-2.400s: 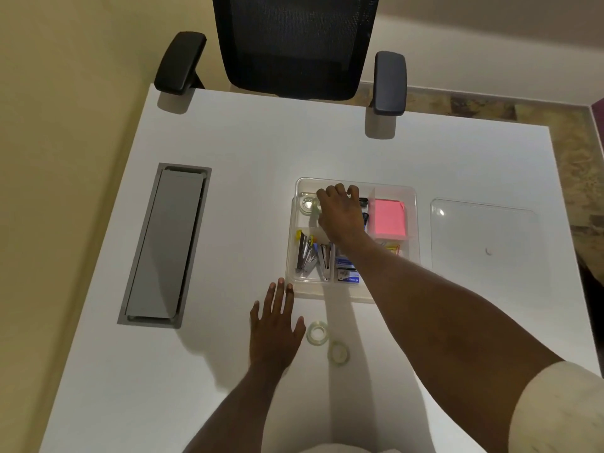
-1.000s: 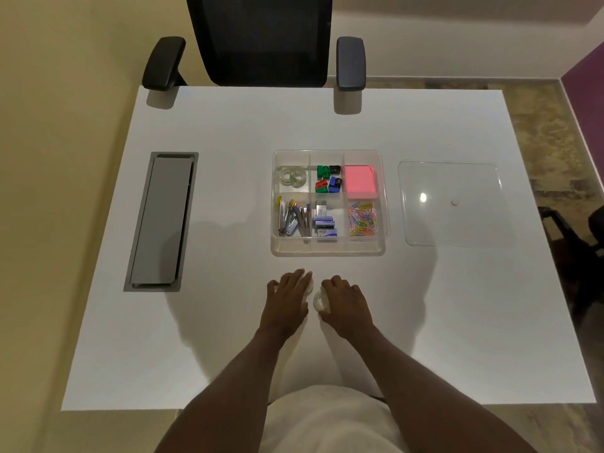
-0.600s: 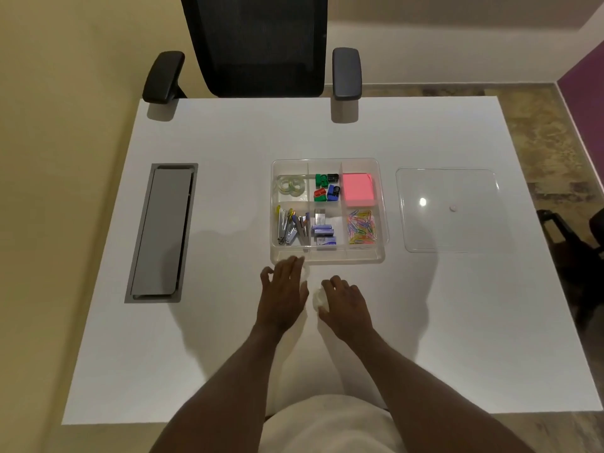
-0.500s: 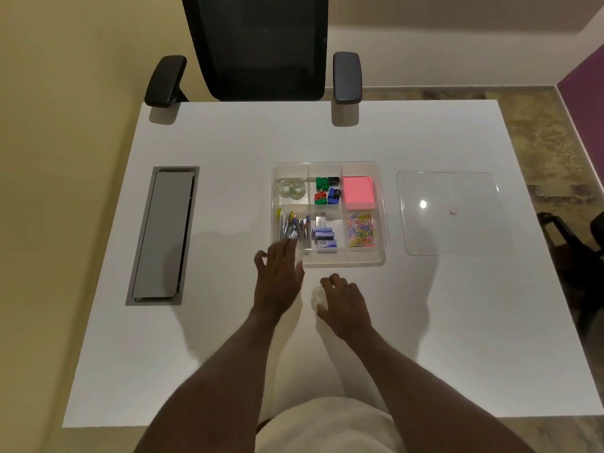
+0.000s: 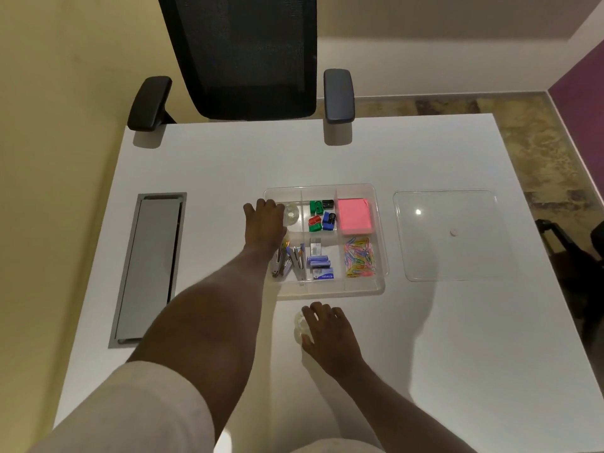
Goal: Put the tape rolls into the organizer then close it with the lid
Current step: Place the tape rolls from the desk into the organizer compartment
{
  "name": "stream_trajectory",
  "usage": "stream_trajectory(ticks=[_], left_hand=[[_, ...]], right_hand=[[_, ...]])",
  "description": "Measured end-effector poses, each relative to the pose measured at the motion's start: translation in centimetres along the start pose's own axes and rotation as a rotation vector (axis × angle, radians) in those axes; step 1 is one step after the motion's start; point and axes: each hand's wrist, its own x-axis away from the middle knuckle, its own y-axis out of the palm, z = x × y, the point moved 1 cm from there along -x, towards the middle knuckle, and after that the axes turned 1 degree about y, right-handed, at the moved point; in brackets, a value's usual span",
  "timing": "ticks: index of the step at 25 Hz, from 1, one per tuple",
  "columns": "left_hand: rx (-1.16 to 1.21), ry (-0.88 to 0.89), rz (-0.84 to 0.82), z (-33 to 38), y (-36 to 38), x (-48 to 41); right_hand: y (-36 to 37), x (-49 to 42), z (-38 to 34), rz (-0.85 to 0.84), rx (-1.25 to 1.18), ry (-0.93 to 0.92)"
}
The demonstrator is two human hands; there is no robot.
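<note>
White table [image 5: 228,165]. Left hand [image 5: 264,220] over organizer [image 5: 380,256] far-left compartment, grip unclear. Right hand [image 5: 327,331] grasps tape roll [image 5: 300,325] near front edge; could roll free. Lid [image 5: 457,256] waits aside.

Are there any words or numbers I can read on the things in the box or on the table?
None can be read.
The blue staple boxes in the organizer carry white print, but it is too small and blurred to read.
The pink sticky notes and clear lid show no writing.
</note>
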Motion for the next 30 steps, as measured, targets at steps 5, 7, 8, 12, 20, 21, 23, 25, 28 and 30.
stream_trajectory(ticks=[5,7,8,12,20,21,23,25,28,30], left_hand=[[-0.048,-0.019,-0.066,0.7,0.5,-2.0],[-0.060,-0.011,-0.072,0.8,0.9,-2.2],[-0.067,-0.006,-0.073,0.8,0.9,-2.2],[-0.073,0.014,0.051,0.3,0.9,-1.1],[0.039,-0.098,0.263,-2.4,2.2,4.7],[0.058,-0.114,0.261,-2.7,2.8,5.6],[0.097,-0.148,0.237,-3.3,4.2,7.6],[0.132,-0.190,0.215,-3.8,5.9,9.6],[0.242,-0.243,0.174,-4.2,8.5,12.1],[0.315,-0.268,0.130,-4.0,10.1,13.7]], right_hand=[[0.0,-0.6,0.5,-0.019,-0.017,0.044],[0.0,-0.7,0.8,-0.002,-0.017,0.032],[-0.2,-1.0,0.9,0.012,-0.009,0.017],[-1.6,-5.0,1.7,0.102,0.040,0.078],[-4.8,-17.0,3.4,0.024,0.012,0.130],[-5.1,-18.2,3.3,0.003,0.006,0.129],[-5.6,-20.4,3.3,-0.041,0.030,0.121],[-5.7,-22.1,3.2,-0.111,0.082,0.113],[-5.0,-24.1,2.9,-0.198,0.165,0.121],[-4.4,-25.1,2.8,-0.220,0.183,0.150]])
